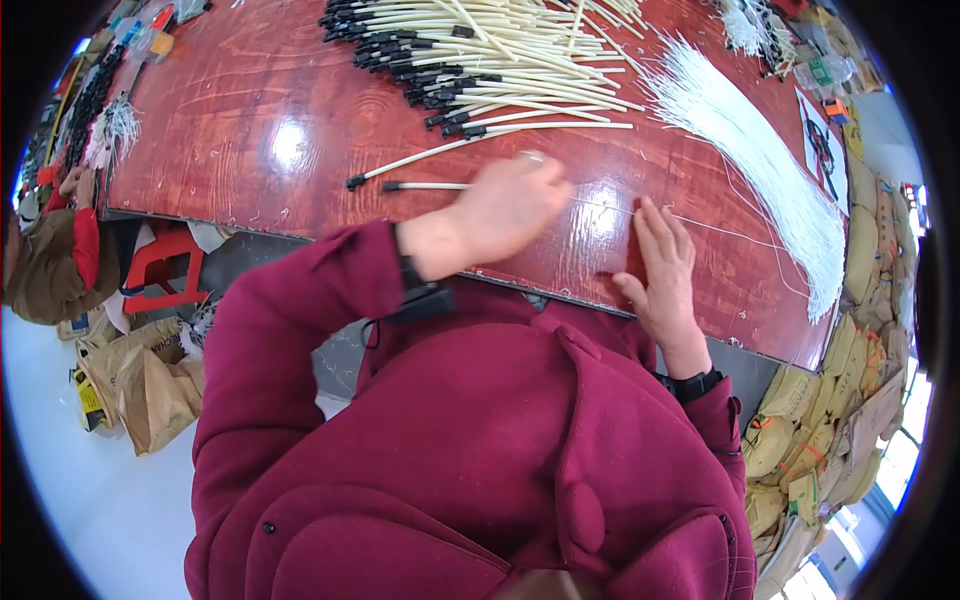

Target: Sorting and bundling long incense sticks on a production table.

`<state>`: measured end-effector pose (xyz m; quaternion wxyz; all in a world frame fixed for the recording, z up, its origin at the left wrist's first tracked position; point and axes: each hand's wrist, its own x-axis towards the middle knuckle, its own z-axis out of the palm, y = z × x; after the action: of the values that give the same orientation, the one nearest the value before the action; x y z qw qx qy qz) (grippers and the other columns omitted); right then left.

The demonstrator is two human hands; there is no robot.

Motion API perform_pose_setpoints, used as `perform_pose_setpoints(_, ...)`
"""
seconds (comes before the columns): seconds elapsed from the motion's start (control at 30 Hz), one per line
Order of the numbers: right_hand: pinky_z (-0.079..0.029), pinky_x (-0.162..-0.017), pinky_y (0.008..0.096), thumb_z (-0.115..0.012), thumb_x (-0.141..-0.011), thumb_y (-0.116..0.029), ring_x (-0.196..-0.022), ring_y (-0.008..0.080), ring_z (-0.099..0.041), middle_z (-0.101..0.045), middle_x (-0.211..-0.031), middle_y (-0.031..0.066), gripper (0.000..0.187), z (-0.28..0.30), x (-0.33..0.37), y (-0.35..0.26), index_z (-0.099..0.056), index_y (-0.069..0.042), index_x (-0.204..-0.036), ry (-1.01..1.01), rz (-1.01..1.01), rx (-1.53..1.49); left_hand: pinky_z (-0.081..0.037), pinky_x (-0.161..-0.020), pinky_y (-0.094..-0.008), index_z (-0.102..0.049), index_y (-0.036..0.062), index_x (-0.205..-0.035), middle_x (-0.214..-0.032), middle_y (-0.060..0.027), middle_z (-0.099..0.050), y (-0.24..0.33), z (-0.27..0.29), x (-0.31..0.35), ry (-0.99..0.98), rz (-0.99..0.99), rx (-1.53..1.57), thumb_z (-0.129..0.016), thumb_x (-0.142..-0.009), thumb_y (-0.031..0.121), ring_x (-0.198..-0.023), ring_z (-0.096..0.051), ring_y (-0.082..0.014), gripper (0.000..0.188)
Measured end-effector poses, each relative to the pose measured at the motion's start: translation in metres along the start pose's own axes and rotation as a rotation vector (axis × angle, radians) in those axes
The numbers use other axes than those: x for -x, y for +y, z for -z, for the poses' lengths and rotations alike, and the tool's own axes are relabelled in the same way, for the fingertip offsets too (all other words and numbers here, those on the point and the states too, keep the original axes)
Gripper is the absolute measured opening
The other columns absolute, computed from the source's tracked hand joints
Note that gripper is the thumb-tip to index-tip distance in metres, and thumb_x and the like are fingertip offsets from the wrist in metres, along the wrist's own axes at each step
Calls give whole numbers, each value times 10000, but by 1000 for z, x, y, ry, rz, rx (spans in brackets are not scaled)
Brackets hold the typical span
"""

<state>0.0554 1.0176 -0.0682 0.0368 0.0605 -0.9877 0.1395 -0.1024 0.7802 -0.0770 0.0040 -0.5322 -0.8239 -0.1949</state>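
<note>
My left hand is closed, slightly blurred, round the right end of a thin cream tube with a black connector at its left tip. From that hand a fine white strand runs right along the table to my right hand. The right hand is open, its fingers stretched out against the tabletop and over the strand. Beyond it the strand goes on toward a long bundle of white strands. Another tube with a black end lies just beyond my left hand.
A big pile of cream tubes with black ends covers the far middle of the glossy red table. A red stool and brown paper bags stand at the left. Stacked sacks line the right side. A person sits at the far left.
</note>
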Motion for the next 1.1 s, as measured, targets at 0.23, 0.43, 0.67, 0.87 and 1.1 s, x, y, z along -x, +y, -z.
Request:
perform_pose_setpoints(0.23, -286, -1166, 509, -553, -984, -564, -1403, 405, -394, -405, -1569, 224, 781, -11, -10, -23, -461, 20, -1495, 186, 71, -304, -501, -791, -395, -652, 63, -963, -929, -81, -651, 46, -21, -35, 22, -46, -29, -606, -846, 152, -967, -636, -280, 154)
perform_pose_setpoints(0.43, -325, -1143, 485, -597, -998, -475, -1371, 395, -432, -421, -1560, 213, 677, -11, -6, -1, -502, 0, -1472, 263, -72, -298, -476, -864, -422, -651, 56, -982, -987, -93, -652, 22, 15, 4, 177, 59, 76, -657, -839, 158, -1008, -622, -291, 176)
perform_pose_setpoints(0.67, -396, -1092, 461, -775, -874, -217, -1308, 375, -480, -471, -1531, 186, 614, 0, -25, -1, -573, -30, -1424, 261, -84, -145, -465, -915, -439, -666, 61, -1085, -1070, -87, -658, -33, 42, 67, 279, 213, 57, -800, -780, 164, -1071, -603, -318, 349)
perform_pose_setpoints(0.87, -394, -1096, 478, -812, -827, -280, -1299, 378, -479, -480, -1525, 175, 690, 11, -35, -1, -570, -13, -1415, 250, -18, -108, -453, -911, -431, -677, 61, -1063, -1070, -82, -654, -11, 27, 48, 242, 142, 88, -795, -778, 133, -1053, -603, -314, 316)
perform_pose_setpoints(1.1, -358, -1132, 491, -794, -808, -391, -1354, 387, -431, -431, -1569, 155, 790, 2, -9, 7, -531, 20, -1431, 117, -11, -34, -430, -821, -414, -636, 79, -913, -894, -68, -573, -6, -4, 16, 194, 66, 10, -701, -845, 85, -890, -579, -269, 94)
